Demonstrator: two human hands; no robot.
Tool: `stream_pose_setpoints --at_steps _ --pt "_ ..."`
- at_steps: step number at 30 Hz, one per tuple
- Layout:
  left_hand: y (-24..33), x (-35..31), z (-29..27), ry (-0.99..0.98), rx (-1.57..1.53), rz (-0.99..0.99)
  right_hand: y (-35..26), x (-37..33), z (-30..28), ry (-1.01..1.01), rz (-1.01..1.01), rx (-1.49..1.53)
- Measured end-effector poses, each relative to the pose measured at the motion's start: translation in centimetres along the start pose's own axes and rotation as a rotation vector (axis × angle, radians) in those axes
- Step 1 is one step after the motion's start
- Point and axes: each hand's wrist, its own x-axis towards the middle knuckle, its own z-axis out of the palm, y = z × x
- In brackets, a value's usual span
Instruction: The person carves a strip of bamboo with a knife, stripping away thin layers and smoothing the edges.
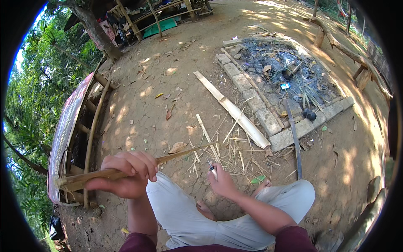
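My left hand (128, 172) is closed around a long split bamboo strip (180, 154). The strip is broad at its left end and tapers to a thin tip out in front of me. In my closed right hand (222, 181) is a small knife (213, 170) with a pale handle. Its thin blade points up and away, just below the strip's thin end; whether it touches the strip I cannot tell. Bamboo shavings and slivers (241, 157) lie scattered on the dirt beyond my right hand.
A split bamboo half (233, 110) lies beside a brick-edged fire pit (263, 117) with ash and charred bits. A machete (295, 143) leans on the bricks near my right knee. At left stands a low bamboo bench (97, 138); a log rail (348, 52) runs along the right.
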Motion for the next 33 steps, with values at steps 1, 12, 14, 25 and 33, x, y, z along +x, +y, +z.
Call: stream_pose_setpoints --at_steps 1,12,14,25,33 --pt "-0.2 -0.1 -0.2 0.061 -0.012 0.006 0.0 0.0 0.0 0.003 0.014 0.009" --pt "0.1 -0.6 0.3 0.114 0.088 -0.183 -0.9 -0.6 -0.5 0.023 -0.072 -0.027" --pt "2.1 0.8 0.4 0.114 0.066 -0.092 -1.3 -0.7 -0.7 0.007 -0.016 -0.002" --pt "2.1 2.5 -1.1 0.435 0.074 0.008 -0.6 0.7 -1.7 0.354 -0.197 -0.043" --pt "-5.4 -4.1 -1.0 0.455 0.045 -0.298 0.7 0.1 -1.5 0.014 0.031 -0.167"
